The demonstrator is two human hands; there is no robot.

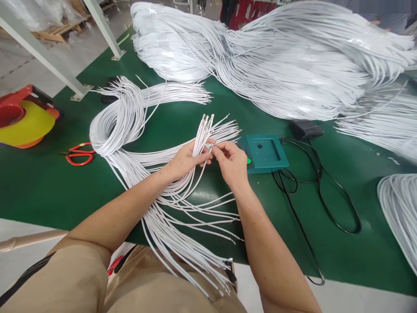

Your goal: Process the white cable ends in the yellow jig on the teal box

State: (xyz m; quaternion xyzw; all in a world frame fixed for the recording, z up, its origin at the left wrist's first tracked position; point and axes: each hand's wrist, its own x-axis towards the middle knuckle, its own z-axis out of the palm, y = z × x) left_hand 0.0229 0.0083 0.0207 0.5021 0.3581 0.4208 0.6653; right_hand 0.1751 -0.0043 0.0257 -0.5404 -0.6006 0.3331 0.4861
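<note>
My left hand (pixel 192 156) is closed round a small group of white wires (pixel 202 134), whose metal-tipped ends point up and away from me. Close against it, my right hand (pixel 232 163) pinches one white wire near its end, thumb and forefinger together. Beneath both hands, a large looped bundle of white cables (pixel 130 167) lies across the green table, its loose ends fanning right and toward my lap. Just right of my right hand sits a teal device (pixel 282 152) with a recessed top and a green light.
Red-handled scissors (pixel 80 154) and red and yellow tape rolls (pixel 28 121) lie left. Huge white cable bundles (pixel 286 65) fill the back, with another coil (pixel 399 208) at the right edge. A black cord (pixel 325 208) loops beside a black adapter (pixel 306 129). Metal posts (pixel 48 56) stand at back left.
</note>
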